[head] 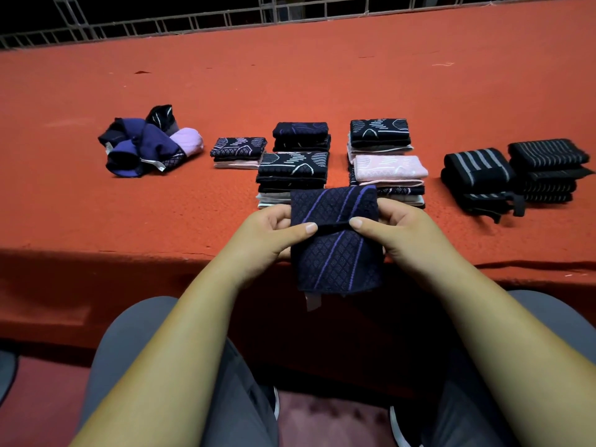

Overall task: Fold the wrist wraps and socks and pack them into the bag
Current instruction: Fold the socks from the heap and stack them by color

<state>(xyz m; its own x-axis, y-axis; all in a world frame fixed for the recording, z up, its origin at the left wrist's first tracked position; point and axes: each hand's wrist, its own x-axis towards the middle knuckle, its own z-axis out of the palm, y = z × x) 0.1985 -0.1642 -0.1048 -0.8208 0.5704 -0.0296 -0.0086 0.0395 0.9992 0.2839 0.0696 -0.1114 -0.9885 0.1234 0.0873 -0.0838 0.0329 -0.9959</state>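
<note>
A dark navy sock (335,250) with purple stripes is held over the table's near edge, folded partway, its lower end hanging with a white tag. My left hand (274,233) pinches its left side and my right hand (400,230) pinches its right side, thumbs on the fold. Behind it stand stacks of folded socks (293,171), one topped by a pink sock (388,169). Folded black wrist wraps (477,175) with grey stripes lie at the right. A loose pile of unfolded socks (145,143) lies at the left. No bag is in view.
The red cloth-covered table (322,79) stretches far back to a metal railing (193,22). My grey-trousered knees (135,350) sit below the table's front edge.
</note>
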